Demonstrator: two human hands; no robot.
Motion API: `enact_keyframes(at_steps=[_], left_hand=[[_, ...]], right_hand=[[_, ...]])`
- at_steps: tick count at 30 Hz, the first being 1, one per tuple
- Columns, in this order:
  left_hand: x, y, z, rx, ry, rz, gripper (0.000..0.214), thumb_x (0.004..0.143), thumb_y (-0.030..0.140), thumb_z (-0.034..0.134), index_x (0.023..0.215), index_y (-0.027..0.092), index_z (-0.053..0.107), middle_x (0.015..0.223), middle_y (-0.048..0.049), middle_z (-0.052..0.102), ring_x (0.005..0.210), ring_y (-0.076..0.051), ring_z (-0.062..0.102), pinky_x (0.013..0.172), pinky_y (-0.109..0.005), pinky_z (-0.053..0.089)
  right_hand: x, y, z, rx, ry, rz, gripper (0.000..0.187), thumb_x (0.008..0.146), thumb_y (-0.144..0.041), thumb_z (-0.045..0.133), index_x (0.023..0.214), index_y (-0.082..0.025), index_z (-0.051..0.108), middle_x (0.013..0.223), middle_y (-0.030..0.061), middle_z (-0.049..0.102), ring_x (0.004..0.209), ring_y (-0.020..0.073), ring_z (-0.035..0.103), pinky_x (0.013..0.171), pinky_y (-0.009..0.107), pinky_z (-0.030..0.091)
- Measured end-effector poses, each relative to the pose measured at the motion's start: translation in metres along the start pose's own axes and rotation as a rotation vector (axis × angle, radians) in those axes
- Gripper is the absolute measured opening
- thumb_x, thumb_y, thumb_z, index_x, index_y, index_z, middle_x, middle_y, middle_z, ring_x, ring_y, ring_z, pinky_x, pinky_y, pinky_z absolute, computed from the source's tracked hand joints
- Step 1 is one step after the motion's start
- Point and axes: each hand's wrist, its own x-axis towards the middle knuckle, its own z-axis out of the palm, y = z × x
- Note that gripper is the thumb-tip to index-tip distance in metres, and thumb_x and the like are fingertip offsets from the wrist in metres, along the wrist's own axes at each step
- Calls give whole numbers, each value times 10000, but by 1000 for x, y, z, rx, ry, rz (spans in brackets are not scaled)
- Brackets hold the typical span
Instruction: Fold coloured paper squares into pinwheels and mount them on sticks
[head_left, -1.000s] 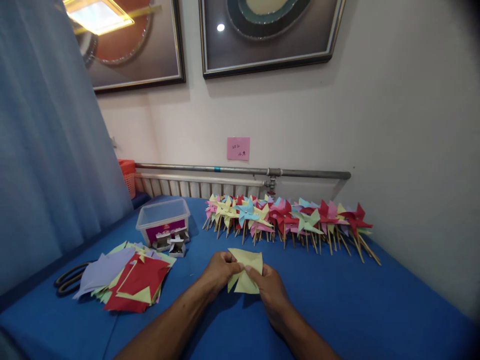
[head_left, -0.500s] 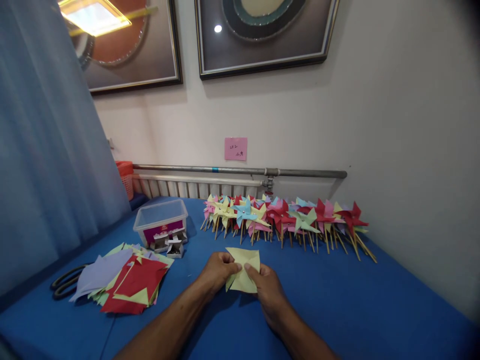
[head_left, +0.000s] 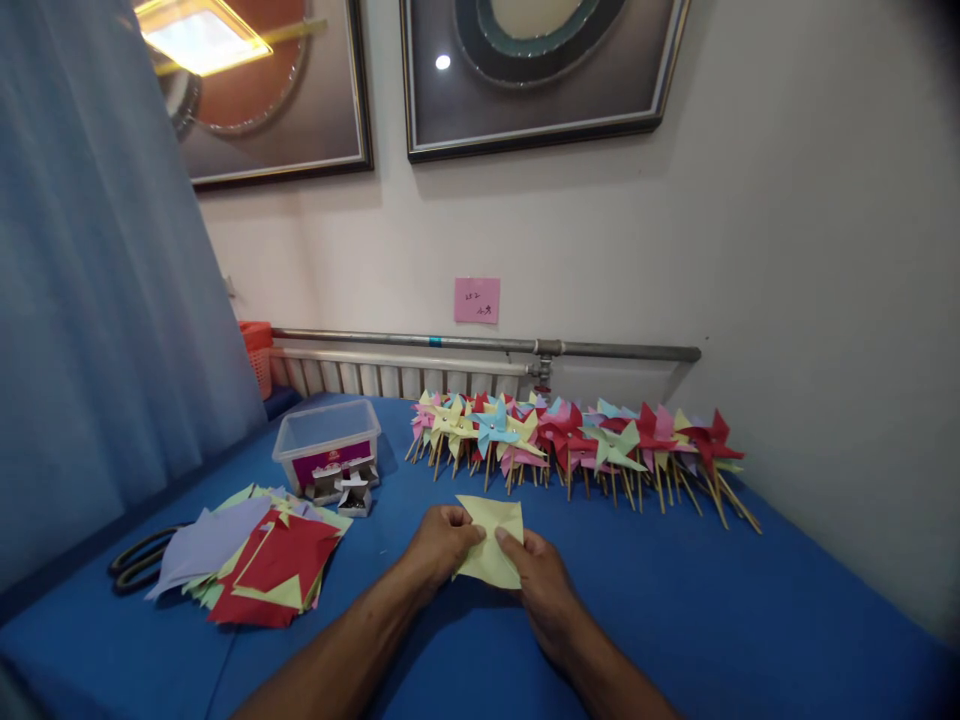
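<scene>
The left hand (head_left: 441,548) is pinching the left side of a pale yellow paper sheet (head_left: 489,564), thumb lying on top, fingers curling nearly closed. The right hand (head_left: 545,588) is gripping the opposite edge likewise, both thumbs resting close together near the middle. The sheet is hovering over the blue surface (head_left: 660,600), nearer than the paper pinwheels (head_left: 493,426).

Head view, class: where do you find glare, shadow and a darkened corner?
In the head view: bright light reflected in the left picture; small white glare spot on the right picture; soft shadow on the blue surface under the yellow paper; top right corner dark.
</scene>
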Motion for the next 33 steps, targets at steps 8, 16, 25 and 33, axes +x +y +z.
enact_keyframes(at_steps=[8,16,25,33], left_hand=[[-1,3,-1,112,21,-24,252,615,297,754,578,200,525,488,41,509,458,-104,402,487,-252,287],[-1,1,-1,133,15,-34,276,615,300,789,581,187,539,506,38,517,471,-97,415,491,-240,280],[-6,9,1,171,-1,-59,214,658,232,731,606,188,528,516,53,496,474,-89,397,484,-231,278],[-6,9,1,143,-9,-36,190,653,196,675,581,196,499,510,52,488,459,-83,387,473,-233,273]], right_hand=[[-16,-28,8,137,-121,59,505,766,-598,780,1001,-152,738,833,114,804,827,303,778,707,378,607],[-19,-37,8,225,-196,116,462,831,-495,769,1118,-136,728,957,136,813,943,319,773,862,431,598],[-13,-31,4,229,-223,138,476,895,-506,690,1212,-150,698,1008,143,811,1022,338,757,927,464,576],[-18,-36,6,212,-222,99,416,758,-484,833,1019,-180,719,968,104,807,1013,320,743,893,427,564]])
